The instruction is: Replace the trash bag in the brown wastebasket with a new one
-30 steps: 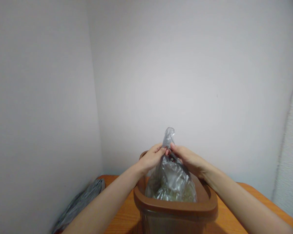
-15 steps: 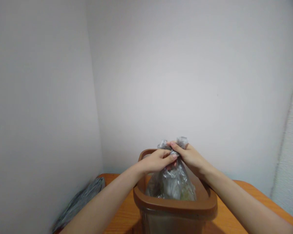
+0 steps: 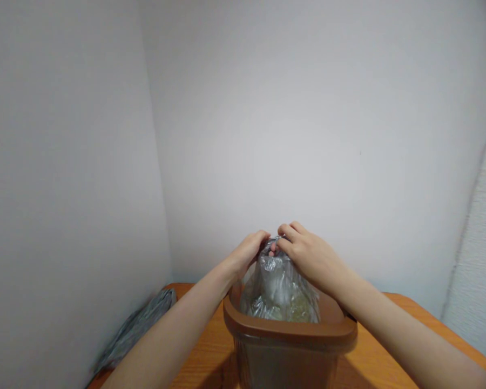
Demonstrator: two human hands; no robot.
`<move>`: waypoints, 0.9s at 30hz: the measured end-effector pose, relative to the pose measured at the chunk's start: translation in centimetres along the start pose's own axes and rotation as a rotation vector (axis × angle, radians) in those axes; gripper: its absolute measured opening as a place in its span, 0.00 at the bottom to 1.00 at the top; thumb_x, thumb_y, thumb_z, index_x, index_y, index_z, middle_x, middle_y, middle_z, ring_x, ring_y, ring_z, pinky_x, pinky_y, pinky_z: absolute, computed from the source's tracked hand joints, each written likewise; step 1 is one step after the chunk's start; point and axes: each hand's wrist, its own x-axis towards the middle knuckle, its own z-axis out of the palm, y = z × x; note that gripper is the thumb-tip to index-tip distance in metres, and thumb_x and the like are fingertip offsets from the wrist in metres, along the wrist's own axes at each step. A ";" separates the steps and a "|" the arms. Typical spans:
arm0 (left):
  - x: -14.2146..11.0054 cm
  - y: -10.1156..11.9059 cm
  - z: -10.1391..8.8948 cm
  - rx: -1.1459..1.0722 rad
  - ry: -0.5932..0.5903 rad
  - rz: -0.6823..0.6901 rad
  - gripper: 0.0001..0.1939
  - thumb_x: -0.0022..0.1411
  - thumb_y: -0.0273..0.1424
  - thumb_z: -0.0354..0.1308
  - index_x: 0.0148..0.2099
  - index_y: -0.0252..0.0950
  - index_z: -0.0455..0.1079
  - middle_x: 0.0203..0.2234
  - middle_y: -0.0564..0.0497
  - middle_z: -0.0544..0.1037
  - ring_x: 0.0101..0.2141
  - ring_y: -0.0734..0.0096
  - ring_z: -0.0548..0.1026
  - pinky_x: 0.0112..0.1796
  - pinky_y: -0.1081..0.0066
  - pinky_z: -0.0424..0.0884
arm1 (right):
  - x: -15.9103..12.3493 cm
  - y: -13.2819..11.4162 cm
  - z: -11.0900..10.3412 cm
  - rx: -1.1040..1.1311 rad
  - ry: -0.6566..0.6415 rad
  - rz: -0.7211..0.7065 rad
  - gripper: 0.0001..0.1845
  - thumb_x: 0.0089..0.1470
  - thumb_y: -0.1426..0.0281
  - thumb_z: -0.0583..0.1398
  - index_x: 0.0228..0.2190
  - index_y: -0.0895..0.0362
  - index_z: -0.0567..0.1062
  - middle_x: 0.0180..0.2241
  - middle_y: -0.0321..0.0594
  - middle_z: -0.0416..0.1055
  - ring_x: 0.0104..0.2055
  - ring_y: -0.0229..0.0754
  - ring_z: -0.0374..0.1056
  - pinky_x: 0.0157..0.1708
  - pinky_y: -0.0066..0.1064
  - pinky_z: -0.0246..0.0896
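A clear grey plastic bag with crumpled contents sits inside a brown trash bin, its gathered top rising above the rim. My left hand is closed on the left side of the bag's twisted neck, its fingers partly hidden behind the plastic. From the right, my right hand curls over the same neck, with thumb and fingers pinching the plastic. The two hands are close together, and some fingertips show between them through the bunched top.
The bin stands on an orange-brown wooden table. A folded dark grey plastic bag lies at the table's left edge against the wall. Pale walls meet in a corner behind the table.
My right hand has turned over so that its back faces up. My left hand has shifted slightly up and left. The two loose bag ends that stuck up are now mostly hidden.
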 end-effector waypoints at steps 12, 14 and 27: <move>0.1 0.4 -0.8 -0.074 0.023 0.083 0.17 0.66 0.38 0.57 0.26 0.36 0.67 0.16 0.56 0.64 0.20 0.77 0.57 0.27 0.69 0.59 | -0.1 -1.4 -0.7 -0.351 0.066 -0.071 0.03 0.59 0.75 0.60 0.36 0.60 0.75 0.38 0.46 0.69 0.40 0.51 0.65 0.35 0.40 0.62; 0.1 0.5 -0.8 -0.040 0.029 0.108 0.16 0.66 0.36 0.58 0.26 0.35 0.68 0.16 0.56 0.64 0.20 0.77 0.58 0.28 0.69 0.61 | -0.2 -1.4 -0.7 -0.333 0.070 -0.071 0.02 0.59 0.75 0.61 0.36 0.60 0.75 0.38 0.46 0.69 0.39 0.50 0.65 0.34 0.39 0.62; 0.0 6.3 -1.2 0.694 0.368 0.593 0.12 0.64 0.37 0.55 0.29 0.37 0.67 0.21 0.56 0.70 0.27 0.73 0.66 0.31 0.72 0.59 | -1.0 0.5 -4.0 -0.266 0.392 -0.298 0.13 0.65 0.74 0.54 0.46 0.60 0.76 0.38 0.47 0.74 0.41 0.46 0.62 0.41 0.38 0.59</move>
